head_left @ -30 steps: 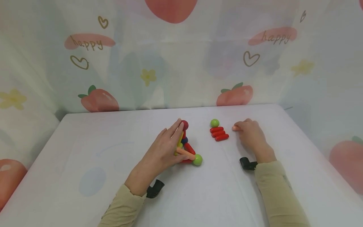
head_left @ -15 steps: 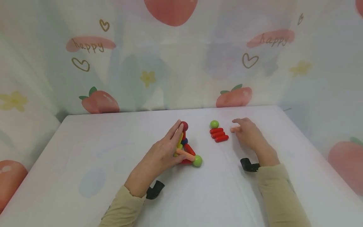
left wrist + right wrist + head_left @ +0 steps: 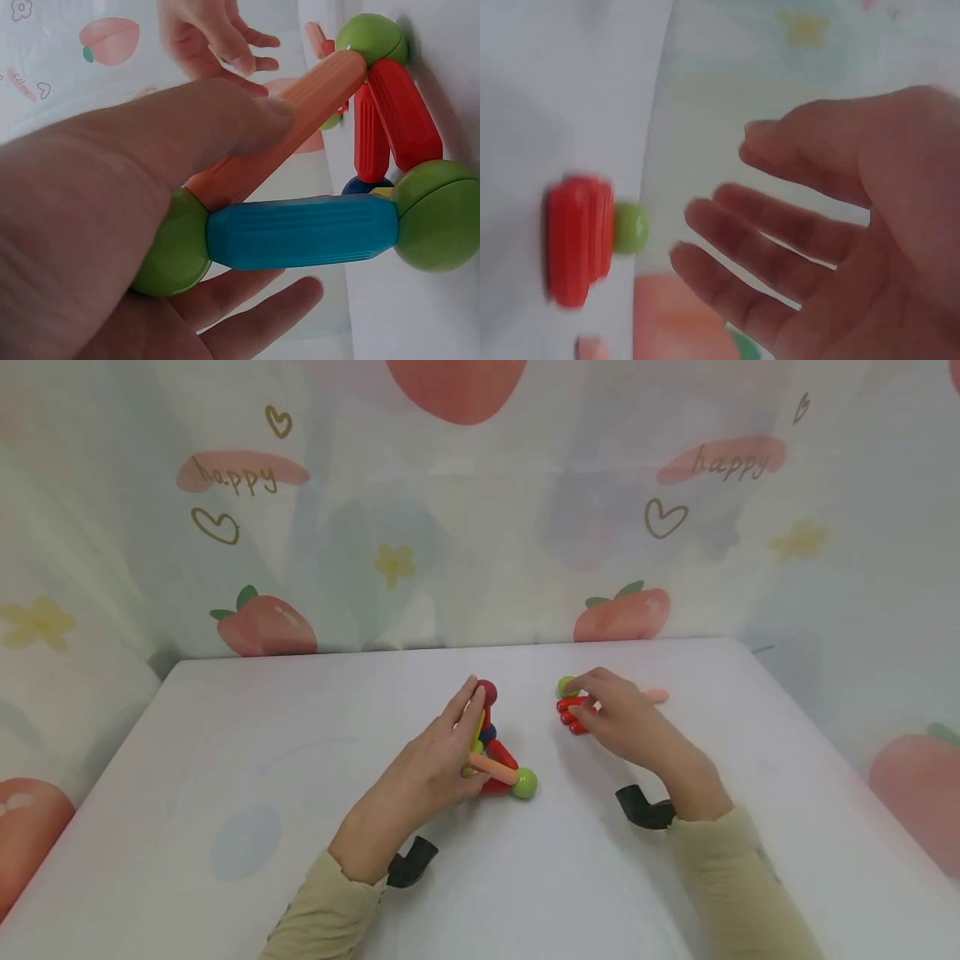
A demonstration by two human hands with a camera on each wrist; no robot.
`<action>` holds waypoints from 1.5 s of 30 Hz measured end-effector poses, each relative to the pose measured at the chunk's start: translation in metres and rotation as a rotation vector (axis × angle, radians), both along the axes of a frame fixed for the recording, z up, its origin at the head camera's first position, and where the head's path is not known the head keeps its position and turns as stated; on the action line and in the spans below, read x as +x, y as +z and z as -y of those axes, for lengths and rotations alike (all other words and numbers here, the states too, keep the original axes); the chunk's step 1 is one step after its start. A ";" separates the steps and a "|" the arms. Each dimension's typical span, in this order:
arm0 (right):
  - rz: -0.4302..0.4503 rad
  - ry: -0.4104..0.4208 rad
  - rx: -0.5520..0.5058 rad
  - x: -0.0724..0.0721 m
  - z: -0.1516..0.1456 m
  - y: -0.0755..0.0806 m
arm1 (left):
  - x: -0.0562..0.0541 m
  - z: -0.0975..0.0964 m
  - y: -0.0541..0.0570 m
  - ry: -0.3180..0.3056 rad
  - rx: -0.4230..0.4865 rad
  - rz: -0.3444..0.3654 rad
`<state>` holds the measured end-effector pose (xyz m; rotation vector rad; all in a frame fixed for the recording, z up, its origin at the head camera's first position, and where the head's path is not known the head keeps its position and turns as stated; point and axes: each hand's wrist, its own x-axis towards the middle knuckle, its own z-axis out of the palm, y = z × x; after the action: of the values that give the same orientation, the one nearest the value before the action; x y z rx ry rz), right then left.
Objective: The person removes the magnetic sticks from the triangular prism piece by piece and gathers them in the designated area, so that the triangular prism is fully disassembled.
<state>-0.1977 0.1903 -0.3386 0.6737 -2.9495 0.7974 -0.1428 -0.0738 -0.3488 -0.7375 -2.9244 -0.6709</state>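
Observation:
In the head view my left hand (image 3: 423, 768) holds a frame of magnetic building balls and rods, its thumb on an orange rod (image 3: 493, 768). The left wrist view shows that frame close: a blue rod (image 3: 300, 232) joins two green balls, with red rods (image 3: 405, 112) behind. A dark red ball (image 3: 487, 692) tops its far end, by my fingertips. Over several loose red rods (image 3: 576, 727) hovers my right hand (image 3: 626, 718), fingers spread, holding nothing. In the right wrist view its fingers are apart from the rods (image 3: 568, 247).
Beyond the loose rods lies a green ball (image 3: 565, 686). An orange rod (image 3: 657, 696) rests on the white table (image 3: 225, 735), partly behind my right hand. A black device (image 3: 643, 810) sits at the right wrist, another (image 3: 412, 862) at the left. A printed curtain (image 3: 465, 527) borders the table's back.
My right hand has let go of the loose orange rod, which lies on the table, and has moved left over the red rods. The left hand stays on the frame.

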 end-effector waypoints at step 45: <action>-0.108 0.490 0.005 0.025 0.073 -0.017 | -0.003 0.000 -0.004 -0.046 -0.058 -0.163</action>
<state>-0.1731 0.1177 -0.3555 1.4215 -2.7158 0.7406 -0.1462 -0.0737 -0.3526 -0.8252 -2.7964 -0.5052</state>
